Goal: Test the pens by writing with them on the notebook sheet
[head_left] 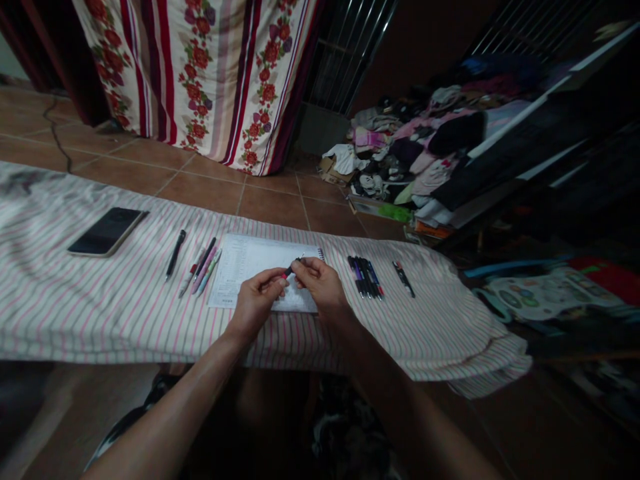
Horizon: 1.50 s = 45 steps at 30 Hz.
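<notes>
Above an open notebook (240, 260) with a spiral edge, both hands pinch one dark pen (289, 272) with a red part. My left hand (259, 297) is closed on its lower left end. Its upper right end sits between the fingertips of my right hand (323, 283), also closed. Fingers cover much of the pen. Left of the notebook lie several pens (204, 267), pastel and dark, and a separate black pen (175, 255). To the right, a row of several dark pens (366, 277) lies on the cloth, with another black pen (404, 279) farther right.
A striped cloth (125, 300) covers the table. A phone (107, 231) lies at the left. Beyond the table are a tiled floor (270, 203), a floral curtain (200, 73) and a heap of clothes (420, 147). Cluttered items (545, 293) stand at the right.
</notes>
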Tool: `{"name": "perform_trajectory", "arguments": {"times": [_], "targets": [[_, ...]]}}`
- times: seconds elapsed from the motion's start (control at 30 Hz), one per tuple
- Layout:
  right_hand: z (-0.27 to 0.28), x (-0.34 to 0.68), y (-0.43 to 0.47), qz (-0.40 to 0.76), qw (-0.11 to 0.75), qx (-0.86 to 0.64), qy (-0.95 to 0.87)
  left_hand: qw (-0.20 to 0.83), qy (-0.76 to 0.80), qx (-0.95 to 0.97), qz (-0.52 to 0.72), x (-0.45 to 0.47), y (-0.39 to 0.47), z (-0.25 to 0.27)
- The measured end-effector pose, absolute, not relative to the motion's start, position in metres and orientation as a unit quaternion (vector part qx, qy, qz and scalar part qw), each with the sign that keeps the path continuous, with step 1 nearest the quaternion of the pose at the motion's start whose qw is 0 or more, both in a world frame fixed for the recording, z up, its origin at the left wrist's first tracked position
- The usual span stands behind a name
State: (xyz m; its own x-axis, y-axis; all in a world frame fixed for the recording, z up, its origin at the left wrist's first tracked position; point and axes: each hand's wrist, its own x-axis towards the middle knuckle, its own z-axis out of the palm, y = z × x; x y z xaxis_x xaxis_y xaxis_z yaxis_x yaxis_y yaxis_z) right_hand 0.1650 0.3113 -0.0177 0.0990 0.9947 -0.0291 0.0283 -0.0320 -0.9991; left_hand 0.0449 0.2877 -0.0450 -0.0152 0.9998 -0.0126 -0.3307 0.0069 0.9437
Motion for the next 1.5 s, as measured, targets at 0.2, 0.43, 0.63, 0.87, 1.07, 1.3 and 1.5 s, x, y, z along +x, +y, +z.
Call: {"name": "perform_trajectory", "arguments": {"times": [0.2,0.43,0.63,0.87,1.07,1.3,1.5], "targets": [[-0.021,0.172,0.308,0.485,0.504,-0.515,-0.495,0.583,0.408,0.413,0.569,0.044,0.287,-0.047],[-0.026,0.172,0.309,0.472,0.51,-0.522,-0.495,0.58,0.414,0.423,0.56,0.045,0.287,-0.046],[-0.025,0.171,0.309,0.461,0.514,-0.527,-0.495,0.575,0.416,0.426,0.561,0.046,0.287,-0.049],[-0.022,0.172,0.309,0.458,0.511,-0.53,-0.498,0.585,0.411,0.414,0.564,0.046,0.287,-0.046],[-0.019,0.17,0.309,0.454,0.511,-0.528,-0.503,0.583,0.404,0.417,0.568,0.046,0.287,-0.045],[-0.018,0.168,0.308,0.45,0.508,-0.536,-0.502,0.591,0.397,0.407,0.572,0.047,0.288,-0.047],[-0.017,0.163,0.306,0.432,0.502,-0.561,-0.496,0.575,0.402,0.42,0.576,0.048,0.289,-0.049]]}}
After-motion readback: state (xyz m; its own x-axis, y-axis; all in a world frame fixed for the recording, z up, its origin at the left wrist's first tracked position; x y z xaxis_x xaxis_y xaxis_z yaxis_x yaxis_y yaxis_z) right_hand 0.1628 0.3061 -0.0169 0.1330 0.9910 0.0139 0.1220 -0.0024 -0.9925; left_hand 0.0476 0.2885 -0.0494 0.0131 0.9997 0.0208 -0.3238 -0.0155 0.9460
